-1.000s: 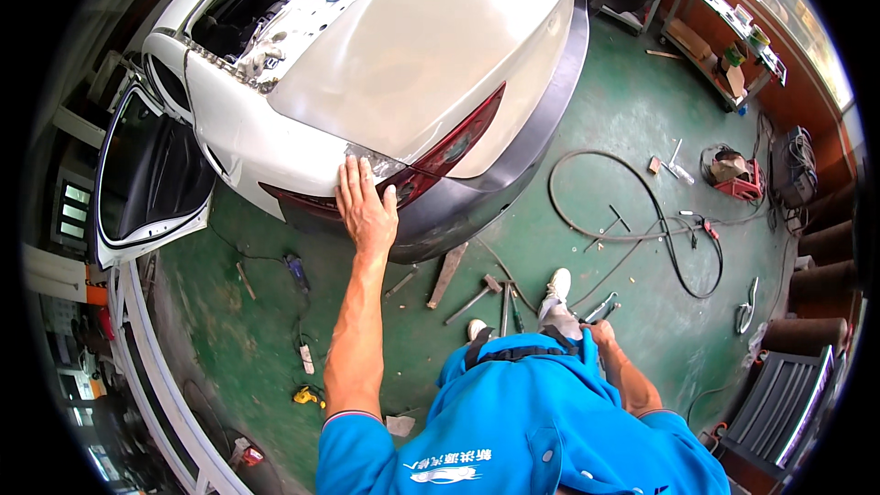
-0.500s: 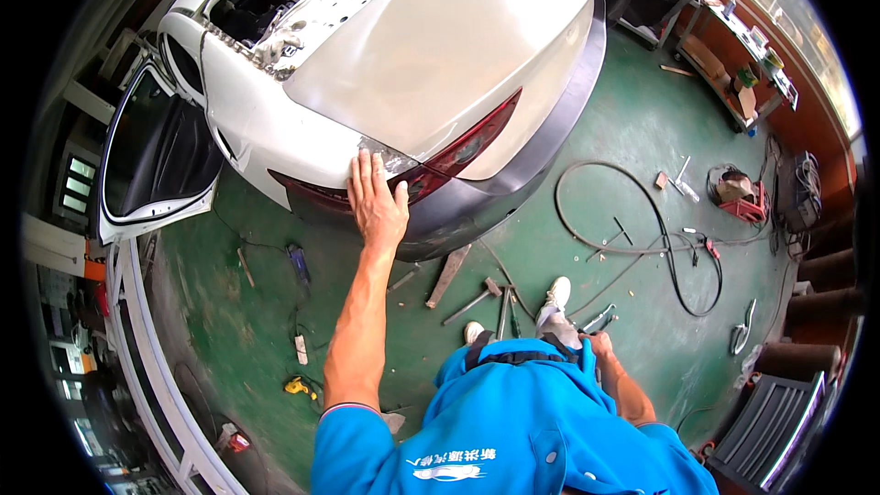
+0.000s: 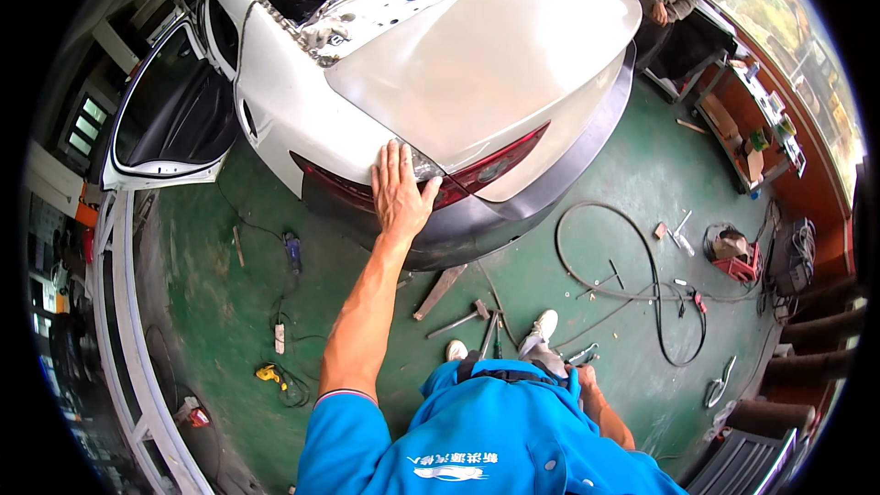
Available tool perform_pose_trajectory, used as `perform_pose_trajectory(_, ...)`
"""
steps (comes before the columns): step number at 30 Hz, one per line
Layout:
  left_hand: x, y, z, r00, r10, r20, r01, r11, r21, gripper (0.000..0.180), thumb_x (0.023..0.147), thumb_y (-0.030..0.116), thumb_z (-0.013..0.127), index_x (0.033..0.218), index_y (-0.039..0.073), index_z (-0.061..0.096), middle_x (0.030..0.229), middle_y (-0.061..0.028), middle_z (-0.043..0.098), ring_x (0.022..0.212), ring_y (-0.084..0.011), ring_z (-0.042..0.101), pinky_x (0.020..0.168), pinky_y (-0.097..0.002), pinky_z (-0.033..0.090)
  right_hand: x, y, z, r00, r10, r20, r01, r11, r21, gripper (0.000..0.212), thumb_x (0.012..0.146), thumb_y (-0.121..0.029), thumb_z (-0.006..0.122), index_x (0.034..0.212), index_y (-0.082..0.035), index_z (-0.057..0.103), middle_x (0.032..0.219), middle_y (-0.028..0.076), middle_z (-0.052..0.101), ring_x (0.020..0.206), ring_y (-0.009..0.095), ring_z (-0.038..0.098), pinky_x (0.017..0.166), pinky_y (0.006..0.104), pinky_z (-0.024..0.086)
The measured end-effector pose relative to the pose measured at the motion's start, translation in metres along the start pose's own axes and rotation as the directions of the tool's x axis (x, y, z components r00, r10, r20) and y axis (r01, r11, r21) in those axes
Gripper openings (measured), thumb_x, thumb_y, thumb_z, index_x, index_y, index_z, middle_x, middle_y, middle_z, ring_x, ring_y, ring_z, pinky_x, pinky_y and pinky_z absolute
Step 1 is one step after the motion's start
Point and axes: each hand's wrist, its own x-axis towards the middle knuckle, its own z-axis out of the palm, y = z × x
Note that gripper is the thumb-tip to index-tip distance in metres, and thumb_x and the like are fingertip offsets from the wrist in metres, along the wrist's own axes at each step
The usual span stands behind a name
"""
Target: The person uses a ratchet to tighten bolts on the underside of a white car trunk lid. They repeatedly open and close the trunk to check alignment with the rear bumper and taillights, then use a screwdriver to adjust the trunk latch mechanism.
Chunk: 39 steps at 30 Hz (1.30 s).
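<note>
Head view shows me the left hand (image 3: 401,197) flat, fingers extended, on the white car (image 3: 316,119), upper centre; right hand (image 3: 587,378), lower centre-right, beside a metal tool (image 3: 584,354), grip unclear.

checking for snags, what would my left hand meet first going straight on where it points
The left hand would likely meet the beige trunk lid first, though exact depth is unclear.

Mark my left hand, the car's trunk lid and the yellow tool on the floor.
left hand (image 3: 401,199): head view, on the back of the hand.
trunk lid (image 3: 477,64): head view, on the middle of its upper panel.
yellow tool (image 3: 269,373): head view, on its yellow body.
</note>
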Motion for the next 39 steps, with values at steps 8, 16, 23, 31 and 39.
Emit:
perform_pose_trajectory(8, 0.016, -0.001, 0.010, 0.997, -0.004, -0.071, 0.004, 1.000, -0.006, 0.087, 0.086, 0.046, 0.074, 0.146, -0.007, 0.041, 0.158, -0.0277, 0.035, 0.148, -0.0416, 0.030, 0.119, -0.0591, 0.023, 0.019, 0.028, 0.008, 0.999, 0.038, -0.004, -0.038, 0.997, 0.067, 0.060, 0.072, -0.042, 0.076, 0.108, 0.006, 0.074, 0.104, 0.025, 0.074, 0.102, 0.034, 0.071, 0.088, 0.0414, 0.055)
perform_pose_trajectory(16, 0.015, -0.002, 0.010, 0.997, -0.019, -0.080, 0.016, 0.999, -0.032, 0.086, 0.085, 0.045, 0.075, 0.146, -0.007, 0.041, 0.158, -0.0269, 0.034, 0.149, -0.0411, 0.029, 0.120, -0.0586, 0.022, 0.034, 0.036, 0.012, 0.999, -0.042, -0.026, 0.042, 0.999, -0.017, 0.043, 0.080, -0.031, 0.078, 0.102, 0.006, 0.073, 0.090, 0.017, 0.074, 0.083, 0.017, 0.068, 0.072, 0.0385, 0.053)
perform_pose_trajectory(23, 0.016, -0.002, 0.011, 0.997, -0.023, -0.073, 0.020, 0.999, -0.035, 0.087, 0.085, 0.044, 0.076, 0.146, -0.006, 0.040, 0.159, -0.0265, 0.034, 0.150, -0.0405, 0.028, 0.121, -0.0579, 0.021, 0.040, 0.043, 0.009, 0.994, -0.095, 0.055, 0.100, 0.991, -0.086, 0.063, 0.074, -0.044, 0.077, 0.112, 0.007, 0.072, 0.108, 0.026, 0.073, 0.105, 0.035, 0.071, 0.091, 0.0422, 0.054)
perform_pose_trajectory(31, 0.015, -0.005, 0.011, 0.996, -0.025, -0.086, 0.022, 0.999, -0.037, 0.086, 0.084, 0.045, 0.077, 0.144, -0.007, 0.043, 0.158, -0.0264, 0.035, 0.149, -0.0403, 0.029, 0.120, -0.0578, 0.021, 0.028, 0.031, 0.010, 1.000, 0.016, 0.009, -0.016, 0.997, 0.073, 0.060, 0.076, -0.043, 0.077, 0.113, 0.004, 0.073, 0.109, 0.024, 0.073, 0.105, 0.033, 0.071, 0.091, 0.0417, 0.054)
perform_pose_trajectory(39, 0.014, -0.005, 0.011, 0.995, -0.016, -0.100, 0.013, 0.999, -0.037, 0.086, 0.084, 0.044, 0.077, 0.143, -0.007, 0.043, 0.158, -0.0269, 0.035, 0.149, -0.0408, 0.030, 0.120, -0.0580, 0.022, 0.026, 0.027, 0.010, 0.996, -0.086, -0.034, 0.083, 0.993, -0.079, 0.044, 0.082, -0.034, 0.078, 0.102, 0.005, 0.073, 0.090, 0.018, 0.074, 0.084, 0.018, 0.068, 0.074, 0.0405, 0.053)
